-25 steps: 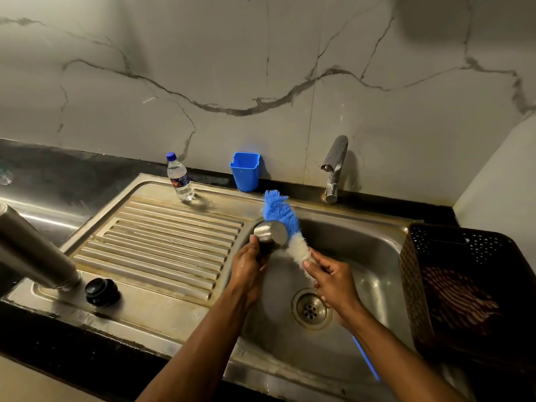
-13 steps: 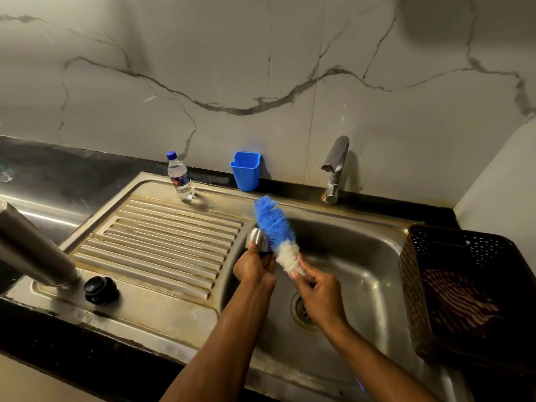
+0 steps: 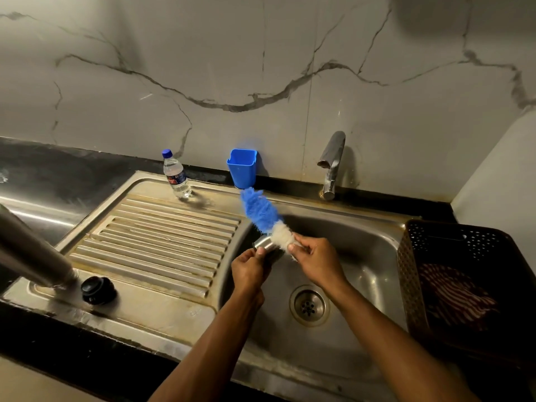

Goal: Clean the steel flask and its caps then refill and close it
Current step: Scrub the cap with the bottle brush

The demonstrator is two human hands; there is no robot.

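Note:
My left hand (image 3: 249, 268) grips a small steel cap (image 3: 264, 243) over the left part of the sink basin (image 3: 362, 256). My right hand (image 3: 316, 261) holds a bottle brush (image 3: 262, 216) with blue and white bristles; its white part rests against the cap and its blue tip points up and left. The steel flask (image 3: 32, 253) stands at the front left corner of the drainboard, leaning out of frame. A black inner cap (image 3: 97, 290) sits right beside its base.
A small water bottle (image 3: 175, 175) and a blue plastic cup (image 3: 242, 168) stand along the back of the sink. The tap (image 3: 332, 163) is at the back, with no water seen running. A dark perforated basket (image 3: 464, 274) with striped cloth sits on the right.
The brush has swung left and risen, its blue tip now above the sink's back rim. My hands have drawn closer together, and the steel cap has tilted under the white bristles.

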